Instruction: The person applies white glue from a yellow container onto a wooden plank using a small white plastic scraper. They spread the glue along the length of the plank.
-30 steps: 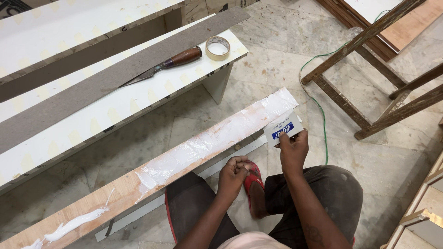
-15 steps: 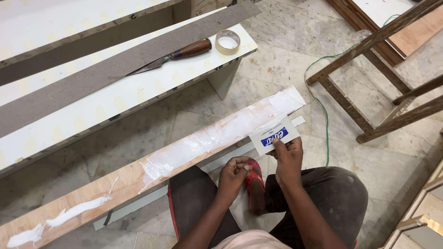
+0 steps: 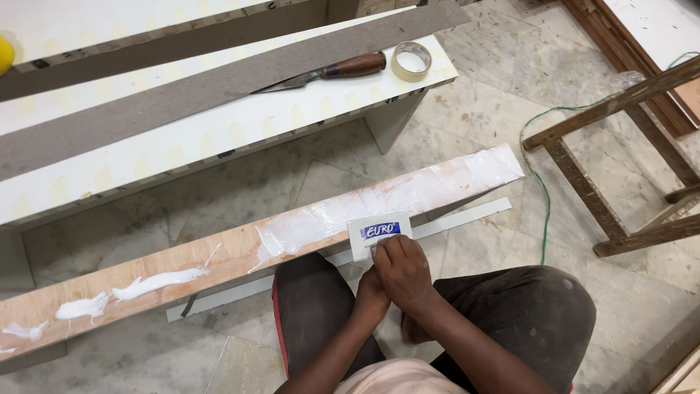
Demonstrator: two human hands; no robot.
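Leftward since before, right hand (image 3: 402, 268) pinches white card (image 3: 378, 233) at glue-coated plank (image 3: 240, 252) edge.

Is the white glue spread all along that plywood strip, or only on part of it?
Only part. On the plywood strip the white glue is smeared flat over the right portion; towards the left it lies in unspread blobs with bare wood between.

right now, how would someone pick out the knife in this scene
Start at the long white bench along the top, with a grey strip lying on it. Near its right end lies the knife, beside a roll of tape. Its dark brown wooden handle and thin grey blade set it apart.
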